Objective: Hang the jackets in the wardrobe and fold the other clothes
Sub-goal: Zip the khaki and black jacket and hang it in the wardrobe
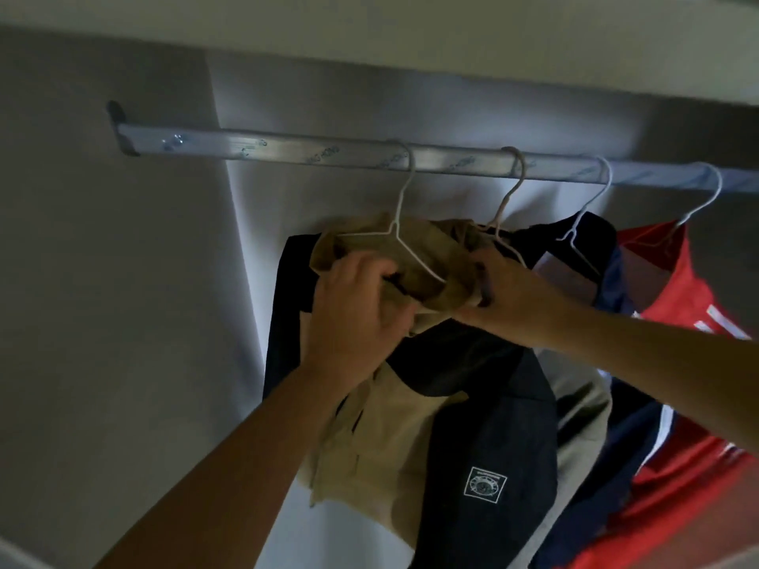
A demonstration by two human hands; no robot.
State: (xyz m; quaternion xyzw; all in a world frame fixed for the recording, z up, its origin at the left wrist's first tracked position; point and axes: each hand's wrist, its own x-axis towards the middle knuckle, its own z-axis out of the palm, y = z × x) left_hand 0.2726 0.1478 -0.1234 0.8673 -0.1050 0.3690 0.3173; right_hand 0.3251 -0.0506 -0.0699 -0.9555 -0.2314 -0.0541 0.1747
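Left hand [361, 305] clamps tan jacket [394, 429] left of white wire hanger [410, 244]; right hand [507, 297] clamps right side; hanger arm slopes down-right between both, frame centre.

L hand [361, 305] & R hand [507, 297] grip tan jacket [390, 429] on hanger [404, 240], hooked over rail [287, 147].

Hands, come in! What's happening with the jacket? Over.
Left hand and right hand grip tan-and-navy jacket collar. White hanger hooked on rail. Navy jacket close on right.
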